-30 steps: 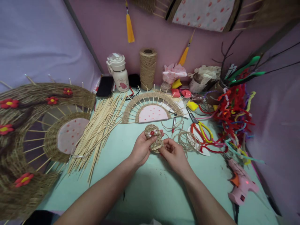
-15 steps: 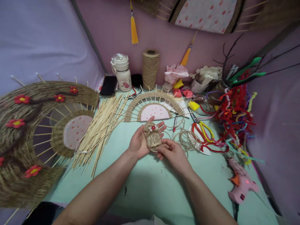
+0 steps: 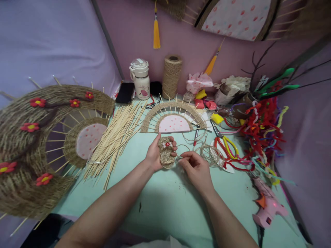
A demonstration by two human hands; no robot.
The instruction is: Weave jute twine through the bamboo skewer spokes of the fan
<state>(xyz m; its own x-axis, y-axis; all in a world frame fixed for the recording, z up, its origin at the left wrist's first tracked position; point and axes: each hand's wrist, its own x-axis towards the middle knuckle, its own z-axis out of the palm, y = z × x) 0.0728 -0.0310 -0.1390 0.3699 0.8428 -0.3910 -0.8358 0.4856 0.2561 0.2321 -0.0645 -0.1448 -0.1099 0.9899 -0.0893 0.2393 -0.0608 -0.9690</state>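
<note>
A small woven twine ornament (image 3: 167,155), with a red bead and pale beads near its top, rests in my left hand (image 3: 154,153). The fingers of that hand curl around its far side. Just to the right, my right hand (image 3: 196,168) pinches a strand of twine close to the ornament's lower edge. Loose coils of twine (image 3: 209,155) lie on the table beyond my right hand. Behind the ornament stands a half-round woven piece (image 3: 172,124) with a pink spotted centre and thin sticks.
Thin sticks (image 3: 116,137) lie piled at left beside a large woven fan (image 3: 33,151). A twine spool (image 3: 172,77) and a white bottle (image 3: 141,81) stand at the back. Scissors (image 3: 227,146), red pipe cleaners (image 3: 265,127) and a pink glue gun (image 3: 269,206) are at right.
My right hand has moved off the ornament to the right, pulling a strand of twine. My left fingers have curled in around the ornament. The view has shifted slightly.
</note>
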